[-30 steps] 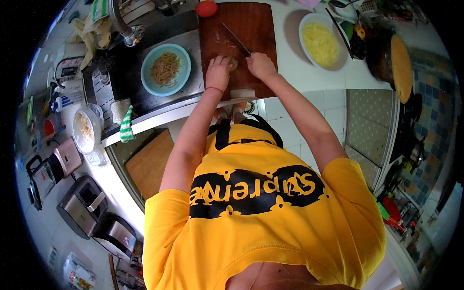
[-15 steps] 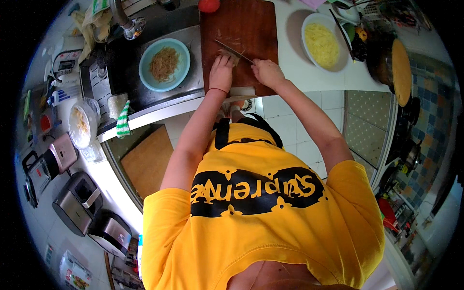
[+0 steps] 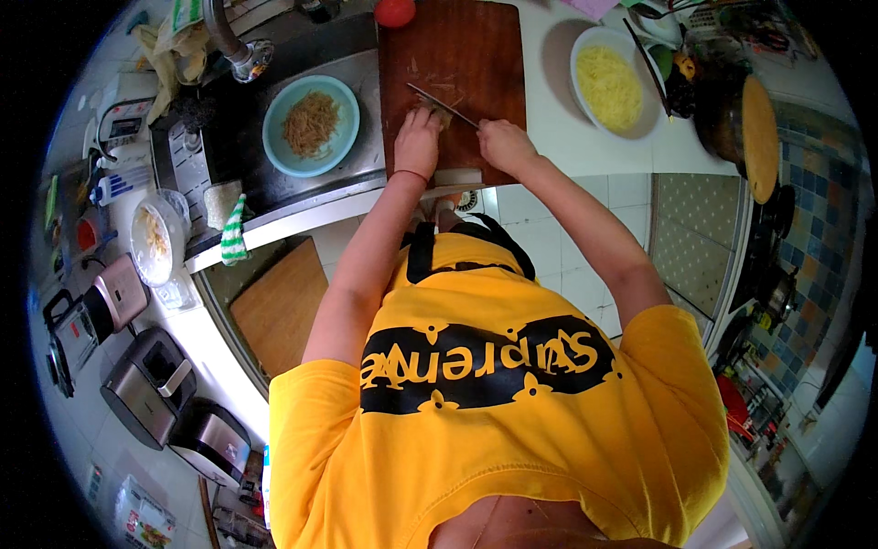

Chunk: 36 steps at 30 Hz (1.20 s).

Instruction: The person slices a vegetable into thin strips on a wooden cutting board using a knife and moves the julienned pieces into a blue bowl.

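The fingers of our right hand (image 3: 507, 146) were wrapped round the knife (image 3: 437, 102), while those of our left hand (image 3: 418, 144) pressed a pale piece (image 3: 443, 118) onto the board (image 3: 457, 41), beside the blade. Thin slivers lay beyond it, so we judged the cutting partly done, that piece left. Brown shreds (image 3: 311, 126) in a blue bowl (image 3: 349, 134) and yellow shreds (image 3: 610, 87) in a white bowl (image 3: 651, 114) looked finished to us.

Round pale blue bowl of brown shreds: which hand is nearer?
Left hand: it's right of the bowl, over the brown wooden board; the right hand is farther right.
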Available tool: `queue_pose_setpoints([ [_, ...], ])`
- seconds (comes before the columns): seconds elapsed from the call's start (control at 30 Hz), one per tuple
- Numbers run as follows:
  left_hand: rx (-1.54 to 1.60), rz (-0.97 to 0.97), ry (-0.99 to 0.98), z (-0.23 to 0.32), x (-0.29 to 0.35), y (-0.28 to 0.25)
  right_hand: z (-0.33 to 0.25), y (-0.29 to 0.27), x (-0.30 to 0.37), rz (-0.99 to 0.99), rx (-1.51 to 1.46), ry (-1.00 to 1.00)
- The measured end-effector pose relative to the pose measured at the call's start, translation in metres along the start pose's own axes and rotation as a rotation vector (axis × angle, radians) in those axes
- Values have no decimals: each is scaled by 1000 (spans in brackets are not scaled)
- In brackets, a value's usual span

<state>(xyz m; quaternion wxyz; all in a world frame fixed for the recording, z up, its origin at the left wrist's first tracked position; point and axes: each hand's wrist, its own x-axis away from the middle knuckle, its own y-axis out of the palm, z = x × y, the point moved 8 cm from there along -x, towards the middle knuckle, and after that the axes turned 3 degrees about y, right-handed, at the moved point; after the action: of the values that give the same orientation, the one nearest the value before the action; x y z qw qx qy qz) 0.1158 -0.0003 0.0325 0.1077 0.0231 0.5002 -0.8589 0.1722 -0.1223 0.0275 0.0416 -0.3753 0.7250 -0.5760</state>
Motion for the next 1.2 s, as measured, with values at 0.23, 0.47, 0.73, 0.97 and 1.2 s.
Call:
queue_pose_setpoints([
  [0.23, 127, 171, 18, -15, -4, -10, 6, -11, 7, 105, -173, 22],
  [0.47, 14, 140, -59, -43, -37, -19, 9, -15, 1, 77, -233, 31],
  [0.73, -75, 56, 125, -30, -33, -3, 17, -15, -14, 5, -271, 104],
  [0.97, -87, -150, 61, -32, -41, 1, 21, -24, -14, 18, -178, 84],
  [1.2, -53, -99, 68, -33, -38, 0, 14, -31, -10, -32, -78, 39],
])
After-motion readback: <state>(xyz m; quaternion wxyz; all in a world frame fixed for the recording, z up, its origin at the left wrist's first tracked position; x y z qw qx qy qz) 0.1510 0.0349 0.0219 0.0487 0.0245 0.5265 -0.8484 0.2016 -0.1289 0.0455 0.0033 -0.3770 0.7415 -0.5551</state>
